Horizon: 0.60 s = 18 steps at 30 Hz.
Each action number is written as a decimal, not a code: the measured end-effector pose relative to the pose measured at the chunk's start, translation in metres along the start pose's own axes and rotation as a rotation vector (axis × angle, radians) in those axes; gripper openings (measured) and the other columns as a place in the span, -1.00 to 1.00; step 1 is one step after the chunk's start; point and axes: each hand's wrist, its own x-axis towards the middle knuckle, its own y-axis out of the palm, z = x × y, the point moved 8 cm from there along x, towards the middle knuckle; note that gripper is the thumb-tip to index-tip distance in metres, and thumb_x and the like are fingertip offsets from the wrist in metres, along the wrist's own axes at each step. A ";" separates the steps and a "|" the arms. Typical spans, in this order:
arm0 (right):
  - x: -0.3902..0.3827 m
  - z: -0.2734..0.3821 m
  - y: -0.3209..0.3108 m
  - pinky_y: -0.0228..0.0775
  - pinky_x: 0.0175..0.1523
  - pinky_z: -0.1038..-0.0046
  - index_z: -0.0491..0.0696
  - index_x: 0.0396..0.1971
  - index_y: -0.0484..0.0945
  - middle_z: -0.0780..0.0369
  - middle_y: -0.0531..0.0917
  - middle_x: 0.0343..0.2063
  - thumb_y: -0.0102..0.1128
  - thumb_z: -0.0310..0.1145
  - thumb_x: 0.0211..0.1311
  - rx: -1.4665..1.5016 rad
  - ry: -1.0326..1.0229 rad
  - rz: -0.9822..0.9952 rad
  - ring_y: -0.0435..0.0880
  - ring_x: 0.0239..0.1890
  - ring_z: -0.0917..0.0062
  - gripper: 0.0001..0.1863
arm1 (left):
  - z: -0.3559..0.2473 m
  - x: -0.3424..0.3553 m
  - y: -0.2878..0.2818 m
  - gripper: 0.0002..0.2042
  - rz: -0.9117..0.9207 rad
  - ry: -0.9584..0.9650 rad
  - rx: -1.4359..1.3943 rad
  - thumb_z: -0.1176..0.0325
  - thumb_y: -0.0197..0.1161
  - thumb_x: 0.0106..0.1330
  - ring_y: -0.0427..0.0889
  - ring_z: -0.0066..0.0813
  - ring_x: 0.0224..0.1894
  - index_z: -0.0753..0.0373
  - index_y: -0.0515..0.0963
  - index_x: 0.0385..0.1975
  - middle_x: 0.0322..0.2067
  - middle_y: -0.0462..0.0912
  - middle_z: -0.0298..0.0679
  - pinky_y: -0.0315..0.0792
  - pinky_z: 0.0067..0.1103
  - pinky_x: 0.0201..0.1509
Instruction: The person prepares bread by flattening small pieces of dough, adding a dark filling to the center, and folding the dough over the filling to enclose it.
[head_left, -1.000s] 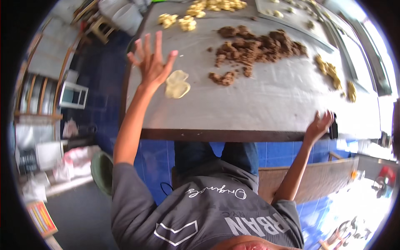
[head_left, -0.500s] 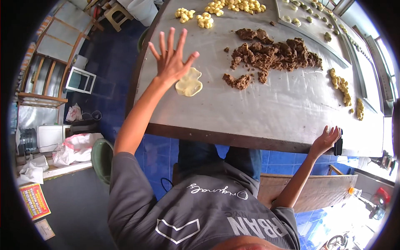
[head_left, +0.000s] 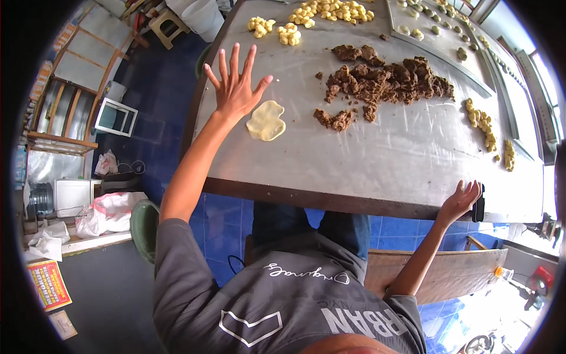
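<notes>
My left hand (head_left: 236, 88) is spread wide over the left part of the metal-topped table (head_left: 365, 159), with nothing in its fingers. Just beside its wrist lies a thin, pale yellow sheet of flattened dough (head_left: 266, 121) with a wavy outline. At the table's near right edge, my right hand (head_left: 461, 200) has its fingers apart and holds nothing. A narrow black object (head_left: 479, 203) sits right beside that hand; its kind is unclear. Dark brown, crumbly filling (head_left: 389, 81) is heaped mid-table, with a smaller clump (head_left: 335, 119) nearer me.
Small yellow dough balls (head_left: 333, 10) are piled at the far side. More yellow pieces (head_left: 482, 125) line the right. Metal trays (head_left: 439, 50) with rounded pieces stand at the far right. Left of the table are a plastic stool (head_left: 169, 28) and a green basin (head_left: 144, 230).
My left hand has shifted slightly left, off the dough sheet, which now shows whole. My right hand stays nearly where it was.
</notes>
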 end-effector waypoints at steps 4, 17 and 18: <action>-0.001 -0.007 -0.001 0.27 0.33 0.23 -0.32 0.05 0.31 0.06 0.32 0.08 0.13 -0.45 0.30 -0.001 0.037 -0.015 0.38 0.16 0.31 -0.60 | -0.013 -0.003 0.005 -0.26 -0.052 0.001 -0.085 -0.36 -0.25 0.30 -0.29 0.09 0.44 -0.15 -0.07 0.42 0.43 -0.15 -0.16 -0.49 0.27 0.29; -0.001 -0.007 -0.003 0.25 0.34 0.21 -0.35 0.03 0.32 0.05 0.30 0.11 0.11 -0.45 0.31 0.017 0.017 -0.037 0.35 0.19 0.30 -0.61 | -0.007 0.016 0.023 -0.25 -0.019 -0.006 -0.067 -0.36 -0.24 0.30 -0.32 0.09 0.45 -0.16 -0.10 0.43 0.43 -0.18 -0.16 -0.48 0.26 0.29; -0.001 -0.007 -0.004 0.25 0.33 0.22 -0.35 0.03 0.32 0.05 0.31 0.11 0.11 -0.44 0.31 0.033 -0.005 -0.040 0.35 0.19 0.29 -0.61 | -0.008 0.020 0.022 -0.26 -0.030 -0.002 -0.037 -0.35 -0.24 0.30 -0.31 0.07 0.45 -0.17 -0.11 0.43 0.43 -0.18 -0.16 -0.49 0.25 0.29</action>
